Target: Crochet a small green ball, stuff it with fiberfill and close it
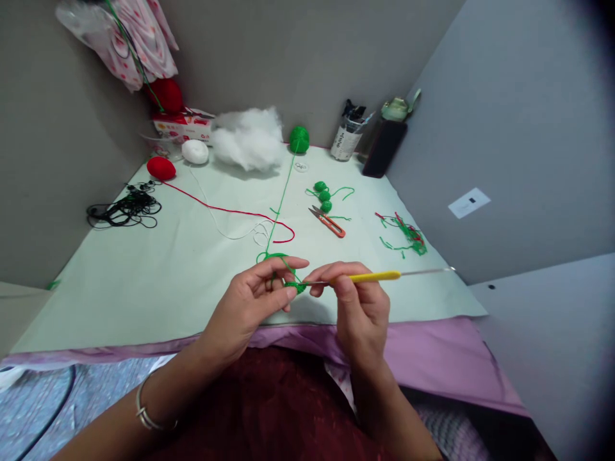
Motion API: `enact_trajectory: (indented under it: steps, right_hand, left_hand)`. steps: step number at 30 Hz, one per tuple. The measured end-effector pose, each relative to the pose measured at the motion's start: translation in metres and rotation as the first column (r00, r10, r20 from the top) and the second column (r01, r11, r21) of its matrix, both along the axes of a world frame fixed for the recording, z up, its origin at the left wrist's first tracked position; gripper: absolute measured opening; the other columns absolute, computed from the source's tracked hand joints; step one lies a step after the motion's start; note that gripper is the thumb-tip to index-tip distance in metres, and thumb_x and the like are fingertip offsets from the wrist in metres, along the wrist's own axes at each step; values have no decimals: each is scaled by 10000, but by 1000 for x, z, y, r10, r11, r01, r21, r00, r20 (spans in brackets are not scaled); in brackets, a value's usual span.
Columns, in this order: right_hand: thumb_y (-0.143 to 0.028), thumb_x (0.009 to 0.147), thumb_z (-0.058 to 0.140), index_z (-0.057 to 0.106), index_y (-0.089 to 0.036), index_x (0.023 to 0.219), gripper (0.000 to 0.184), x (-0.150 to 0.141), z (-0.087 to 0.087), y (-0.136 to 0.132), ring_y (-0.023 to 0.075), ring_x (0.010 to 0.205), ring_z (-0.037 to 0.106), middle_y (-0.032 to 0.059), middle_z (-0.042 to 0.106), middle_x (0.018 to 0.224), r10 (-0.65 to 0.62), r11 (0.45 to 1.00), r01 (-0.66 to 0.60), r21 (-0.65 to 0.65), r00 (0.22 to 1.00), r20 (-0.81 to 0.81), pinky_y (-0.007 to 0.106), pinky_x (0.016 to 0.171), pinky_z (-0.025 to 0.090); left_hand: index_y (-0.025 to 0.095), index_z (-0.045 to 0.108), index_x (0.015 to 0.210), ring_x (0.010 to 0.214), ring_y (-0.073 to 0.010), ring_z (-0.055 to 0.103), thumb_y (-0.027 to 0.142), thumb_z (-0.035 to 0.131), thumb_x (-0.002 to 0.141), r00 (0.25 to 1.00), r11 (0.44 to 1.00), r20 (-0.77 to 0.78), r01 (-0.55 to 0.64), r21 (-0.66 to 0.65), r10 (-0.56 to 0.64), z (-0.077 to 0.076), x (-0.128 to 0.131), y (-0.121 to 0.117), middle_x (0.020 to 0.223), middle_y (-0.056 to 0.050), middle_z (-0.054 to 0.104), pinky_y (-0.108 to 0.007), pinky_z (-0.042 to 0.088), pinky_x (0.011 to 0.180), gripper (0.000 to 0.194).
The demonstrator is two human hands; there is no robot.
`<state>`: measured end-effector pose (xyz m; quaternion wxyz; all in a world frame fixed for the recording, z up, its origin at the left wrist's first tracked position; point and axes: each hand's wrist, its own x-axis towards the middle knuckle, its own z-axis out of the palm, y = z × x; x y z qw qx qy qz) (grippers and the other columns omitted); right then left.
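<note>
Between the thumb and fingers of my left hand (257, 291) is a small green crochet piece (296, 287), with green yarn running over the raised index finger. My right hand (362, 304) grips a crochet hook (375, 277) by its yellow handle. One metal end of the hook meets the green piece; the other points right. From the left hand a green strand leads back to a green yarn ball (298, 139). Thread snips (327, 222) with orange handles lie beyond the hands, beside several small green crocheted balls (325, 196).
White stuffing (250, 139), a white yarn ball (195, 152) and a red yarn ball (161, 168) sit at the back left. Black cord (132, 206) lies left, yarn scraps (410, 237) right. A pen cup (346, 137) and a phone (384, 148) stand near the right wall.
</note>
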<state>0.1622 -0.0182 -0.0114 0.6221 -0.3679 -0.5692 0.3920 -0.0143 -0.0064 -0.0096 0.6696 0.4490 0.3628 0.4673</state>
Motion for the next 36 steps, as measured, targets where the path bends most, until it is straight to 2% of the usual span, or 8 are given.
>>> enact_trajectory:
  steps: [6,9,13,16,22,27,31,36]
  right_hand:
    - [-99,983,612,723,-264,1218,308,-1,-5,-6,209,972,719,73,770,1061,-283,892,44,450,831,479,357,818,600]
    - [-108,953,672,732,-295,1269,372,-4,-11,-7,238,1037,723,93,770,1143,-394,840,77,538,768,505,378,818,613]
    - [-161,1026,574,780,-301,1121,267,-5,-8,-3,193,815,706,44,770,965,-234,952,193,240,959,158,367,722,594]
    - [-235,1041,581,795,-282,999,223,-7,-5,2,161,721,669,30,756,918,-60,997,64,40,993,-105,333,660,567]
    - [-180,1017,614,797,-303,1084,231,-12,-12,2,198,933,722,42,783,987,-105,988,97,117,992,72,357,781,595]
    - [-149,948,701,792,-353,1195,333,-11,-20,-3,217,979,724,67,764,1137,-318,915,177,363,869,378,378,823,613]
    - [-189,1006,625,804,-307,1069,223,-5,-14,3,175,808,694,36,753,938,-247,960,223,170,959,138,345,736,578]
    - [-295,1011,644,801,-265,960,167,-8,-9,8,156,741,650,31,739,892,-61,998,58,-26,990,-129,314,673,536]
  left_hand:
    - [295,817,1175,660,-69,488,231,867,824,991,991,19,-129,-30,130,8,8,-4,836,23,599,-177,452,625,360]
    - [251,765,1284,517,-35,365,269,851,844,975,973,221,27,-228,24,13,10,-3,731,54,537,-172,448,537,449]
    - [166,791,1209,470,-21,143,240,839,858,937,934,347,151,-324,-31,13,5,2,591,114,332,-125,340,431,362]
    - [210,797,1188,465,-12,176,223,838,856,943,954,332,107,-279,-9,13,6,3,647,89,450,-122,354,427,335]
    - [237,799,1188,510,-22,361,262,859,826,981,983,191,13,-181,22,14,15,-3,907,6,660,-157,445,470,367]
    - [204,785,1228,483,-25,242,238,842,835,963,959,258,-7,-284,83,13,17,-1,673,73,489,-152,415,481,398]
    - [146,829,1104,505,-30,150,214,821,841,942,924,334,102,-367,29,12,10,5,640,86,371,-124,333,452,271]
    - [229,833,1130,585,-46,394,209,813,849,962,964,275,66,-256,8,12,9,4,874,0,631,-179,500,616,283]
